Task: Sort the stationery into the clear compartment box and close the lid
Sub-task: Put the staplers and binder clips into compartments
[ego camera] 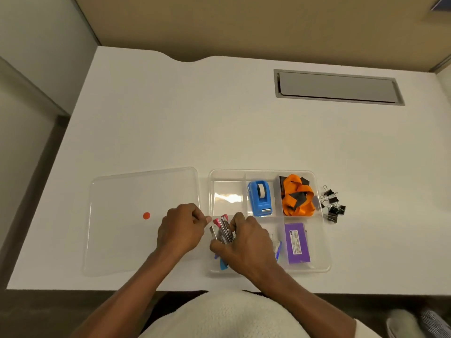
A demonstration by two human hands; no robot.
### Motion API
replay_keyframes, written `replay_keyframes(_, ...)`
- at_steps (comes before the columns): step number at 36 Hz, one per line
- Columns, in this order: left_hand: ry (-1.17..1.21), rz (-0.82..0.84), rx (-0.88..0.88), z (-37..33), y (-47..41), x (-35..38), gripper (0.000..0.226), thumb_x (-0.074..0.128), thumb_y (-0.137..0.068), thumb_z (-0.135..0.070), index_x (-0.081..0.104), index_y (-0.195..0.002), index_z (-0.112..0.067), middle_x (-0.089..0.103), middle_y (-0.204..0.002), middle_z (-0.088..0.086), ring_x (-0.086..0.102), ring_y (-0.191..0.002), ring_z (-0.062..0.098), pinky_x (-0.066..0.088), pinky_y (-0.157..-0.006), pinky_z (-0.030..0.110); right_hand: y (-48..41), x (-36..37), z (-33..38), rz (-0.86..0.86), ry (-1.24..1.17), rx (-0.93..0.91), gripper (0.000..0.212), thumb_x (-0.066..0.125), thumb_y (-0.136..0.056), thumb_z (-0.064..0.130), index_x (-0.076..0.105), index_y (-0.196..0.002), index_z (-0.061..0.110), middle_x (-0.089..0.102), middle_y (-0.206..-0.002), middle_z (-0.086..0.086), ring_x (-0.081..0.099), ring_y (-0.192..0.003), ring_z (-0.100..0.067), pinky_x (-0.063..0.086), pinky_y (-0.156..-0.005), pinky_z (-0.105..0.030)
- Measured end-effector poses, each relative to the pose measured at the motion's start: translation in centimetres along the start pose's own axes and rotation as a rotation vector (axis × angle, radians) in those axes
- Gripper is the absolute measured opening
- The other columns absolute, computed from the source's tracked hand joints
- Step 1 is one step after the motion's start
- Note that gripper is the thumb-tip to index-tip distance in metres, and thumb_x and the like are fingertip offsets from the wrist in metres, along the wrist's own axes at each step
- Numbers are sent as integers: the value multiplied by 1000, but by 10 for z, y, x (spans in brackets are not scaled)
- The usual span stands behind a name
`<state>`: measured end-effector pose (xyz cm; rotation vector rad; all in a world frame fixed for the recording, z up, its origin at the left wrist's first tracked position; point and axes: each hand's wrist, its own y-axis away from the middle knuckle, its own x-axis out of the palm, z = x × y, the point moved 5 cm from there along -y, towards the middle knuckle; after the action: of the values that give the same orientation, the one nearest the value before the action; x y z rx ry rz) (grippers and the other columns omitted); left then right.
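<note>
Right hand (246,242) grips the pens (223,230); left hand (181,228) pinches their tips. Lay them flat inside the box (322,262).

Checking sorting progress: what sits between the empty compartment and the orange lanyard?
Head view: the blue tape dispenser, in the middle far compartment of the clear box.

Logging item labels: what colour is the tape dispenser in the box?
Blue; the tape dispenser sits in the box's far middle compartment, clearest in the head view.
</note>
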<state>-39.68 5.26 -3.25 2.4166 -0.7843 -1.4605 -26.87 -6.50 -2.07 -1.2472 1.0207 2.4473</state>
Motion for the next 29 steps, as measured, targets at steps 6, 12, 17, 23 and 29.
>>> replay_keyframes(6,18,64,20,0,-4,4,21,68,-96,-40,72,-84,-23,76,-80,-6,72,-69,14,64,-76,38,2,24,8,-80,165,-61,63,59,-87,61,51,-134,20,59,-126,-9,69,-91,-23,50,-69,-29)
replay_keyframes(12,-18,98,37,0,-6,5,23,66,-97,-41,70,-84,-24,77,-82,-5,73,-72,15,64,-78,40,5,33,5,-81,198,-85,60,53,-99,58,45,-143,18,55,-138,-13,71,-101,-25,59,-80,-33)
replay_keyframes(17,-75,120,40,-2,-8,3,27,65,-97,-44,69,-81,-23,75,-78,-5,71,-70,16,63,-75,39,13,22,1,-103,261,-81,48,53,-101,51,50,-138,20,66,-122,-10,72,-91,-27,54,-69,-33)
replay_keyframes(23,-132,126,41,-6,-8,2,28,64,-98,-43,67,-79,-23,74,-77,-5,70,-73,19,61,-73,39,17,13,-15,6,373,-89,39,71,-95,26,61,-131,14,68,-118,-10,70,-101,-27,56,-87,-38)
replay_keyframes(29,-244,74,59,-8,-9,6,29,64,-98,-41,61,-74,-25,66,-70,-7,61,-62,14,45,-56,25,19,19,-11,33,321,-223,31,73,-92,16,68,-122,8,67,-114,-14,69,-99,-30,58,-85,-42)
